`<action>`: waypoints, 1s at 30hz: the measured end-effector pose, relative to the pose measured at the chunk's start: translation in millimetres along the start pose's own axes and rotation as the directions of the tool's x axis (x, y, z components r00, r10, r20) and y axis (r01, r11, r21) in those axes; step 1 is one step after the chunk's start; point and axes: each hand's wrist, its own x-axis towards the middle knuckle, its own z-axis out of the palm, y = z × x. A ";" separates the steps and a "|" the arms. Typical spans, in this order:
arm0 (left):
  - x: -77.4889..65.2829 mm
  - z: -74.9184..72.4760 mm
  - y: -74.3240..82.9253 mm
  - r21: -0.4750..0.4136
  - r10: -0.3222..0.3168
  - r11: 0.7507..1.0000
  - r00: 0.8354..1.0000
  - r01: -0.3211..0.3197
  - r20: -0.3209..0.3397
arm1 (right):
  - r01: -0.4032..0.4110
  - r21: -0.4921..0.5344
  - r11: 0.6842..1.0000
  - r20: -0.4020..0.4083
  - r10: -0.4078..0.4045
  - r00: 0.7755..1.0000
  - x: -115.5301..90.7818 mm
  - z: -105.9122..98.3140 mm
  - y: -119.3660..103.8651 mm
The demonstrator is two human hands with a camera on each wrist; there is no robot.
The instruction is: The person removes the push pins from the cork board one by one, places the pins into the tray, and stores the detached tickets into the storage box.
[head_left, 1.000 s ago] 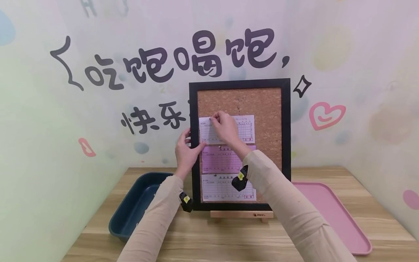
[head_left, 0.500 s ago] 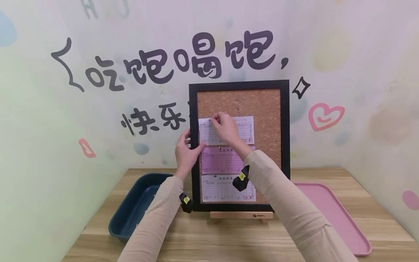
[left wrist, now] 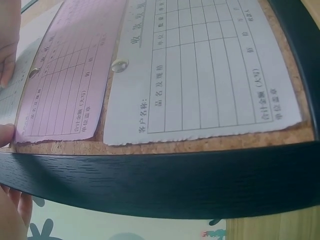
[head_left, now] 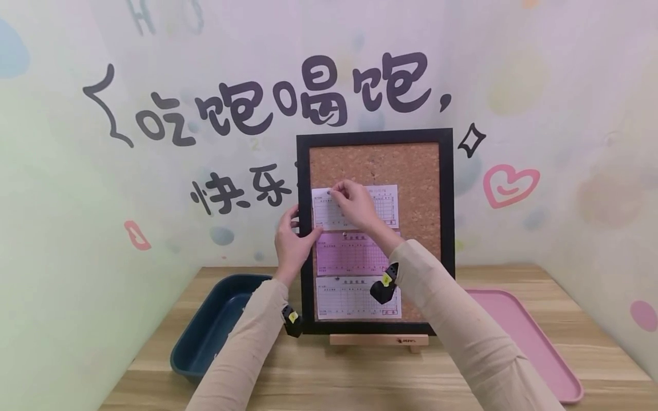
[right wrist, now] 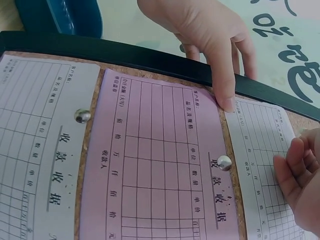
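A black-framed cork board [head_left: 380, 162] stands upright with three receipt slips in a column: a top white slip [head_left: 326, 216], a pink slip [head_left: 344, 257] and a lower white slip [head_left: 344, 299]. My left hand [head_left: 292, 245] grips the frame's left side, thumb in front over the top slip's lower corner, fingers behind. At the upper edge of the top slip, my right hand [head_left: 356, 206] pinches a thumbtack [head_left: 328, 193], its head showing beside the fingertips. Silver tacks sit in the pink slip [right wrist: 224, 163] and lower white slip [right wrist: 82, 116].
A small wooden stand [head_left: 360, 340] bears the board on the wood-grain table [head_left: 360, 382]. To the left lies a deep blue tray [head_left: 180, 359], partly behind my left sleeve. A flat pink tray [head_left: 514, 331] lies to the right. A printed wall [head_left: 247, 45] rises behind.
My right wrist has shifted slightly right, and the tack's head shows more plainly beside the fingertips. The left hand keeps its grip. The whole head view has drifted slightly downward.
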 end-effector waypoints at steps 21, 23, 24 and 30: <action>-3.7 3.1 0.3 0.041 0.037 0.999 0.998 -0.035 -0.051 | 0.033 0.101 0.994 0.041 -0.038 0.998 -20.6 -13.2 22.9; -4.5 3.5 0.9 0.043 0.040 0.998 0.997 -0.038 -0.061 | 0.028 0.098 0.995 0.044 -0.033 0.999 -22.6 -13.4 23.9; -4.7 3.7 0.9 0.044 0.044 0.998 0.997 -0.041 -0.068 | 0.028 0.099 0.995 0.042 -0.032 0.999 -23.1 -13.3 24.4; -4.8 4.5 3.5 0.060 0.069 0.996 0.993 -0.064 -0.095 | 0.028 0.124 0.992 0.030 -0.032 0.999 -23.8 -13.0 26.3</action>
